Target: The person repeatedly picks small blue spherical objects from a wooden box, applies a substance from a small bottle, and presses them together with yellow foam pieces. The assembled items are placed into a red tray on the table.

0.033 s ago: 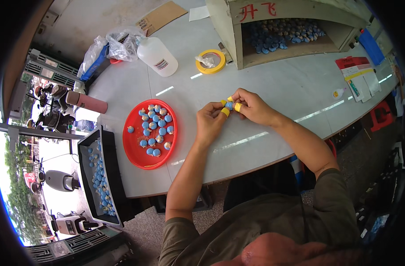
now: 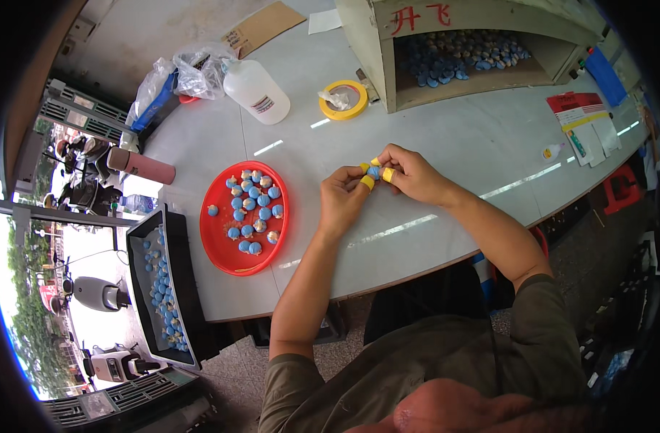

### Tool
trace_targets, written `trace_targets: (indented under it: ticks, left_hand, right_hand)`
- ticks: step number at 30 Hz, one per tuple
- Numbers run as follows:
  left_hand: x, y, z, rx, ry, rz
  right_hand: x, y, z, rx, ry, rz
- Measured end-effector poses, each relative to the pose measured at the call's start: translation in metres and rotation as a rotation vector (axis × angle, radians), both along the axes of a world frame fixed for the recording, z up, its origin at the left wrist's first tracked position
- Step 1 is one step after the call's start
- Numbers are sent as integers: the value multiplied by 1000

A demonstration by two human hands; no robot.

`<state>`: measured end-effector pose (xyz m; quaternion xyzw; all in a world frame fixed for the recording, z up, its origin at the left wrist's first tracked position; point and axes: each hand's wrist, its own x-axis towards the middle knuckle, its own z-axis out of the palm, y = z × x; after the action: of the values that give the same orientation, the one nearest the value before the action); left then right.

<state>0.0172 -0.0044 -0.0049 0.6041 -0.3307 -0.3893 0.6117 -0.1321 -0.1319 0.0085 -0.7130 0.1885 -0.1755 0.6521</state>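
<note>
My left hand [image 2: 341, 200] and my right hand [image 2: 414, 174] meet above the middle of the table. Yellow wraps cover the thumb and a fingertip on each. Pinched between these fingertips is a small rounded blue piece [image 2: 374, 172], held by both hands at once. The fingers hide most of it, so its detail cannot be made out. Left of my left forearm lies a round red tray [image 2: 214, 245] with several small blue-and-cream ball-shaped pieces [image 2: 263, 201] spread over it.
A black bin [image 2: 193, 303] with more blue pieces stands at the table's left edge. Beyond my hands are yellow tape [image 2: 359, 108], a white bottle [image 2: 254, 90] and a pink flask [image 2: 146, 166]. A box-like cabinet [image 2: 388, 76] holding many blue pieces rises at the back right.
</note>
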Motion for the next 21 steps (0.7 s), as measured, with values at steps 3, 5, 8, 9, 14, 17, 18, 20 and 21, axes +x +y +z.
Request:
trace_targets:
  ticks: [3,5,8,9,14,17,18,20,21]
  left_hand:
    - [0,3,3,6,-5,-8]
    - [1,3,-1,-14,19,-9]
    - [-1,3,-1,-14,17,-15]
    - [-1,3,-2,-12,7,-15]
    - [0,4,-9,-17,-17,-10]
    - [0,4,-8,-12,-28,-10]
    - [0,4,-6,-14,-27,-3]
    - [-1,2,-3,-21,-23,4]
    - [-2,1,-1,-29,-16,4]
  right_hand:
    - [-1,2,4,-104,15,11]
    - [-2,3,4,-157,13,14]
    - [-4,2,2,-195,-3,17]
    - [-3,2,-2,-215,-17,12]
    - [-3,4,0,-285,-21,9]
    - [-3,5,2,-302,-20,2]
    - [-2,5,1,-301,-31,-5]
    - [-1,3,-2,-286,-48,-17]
    - [0,2,-4,-270,-56,-21]
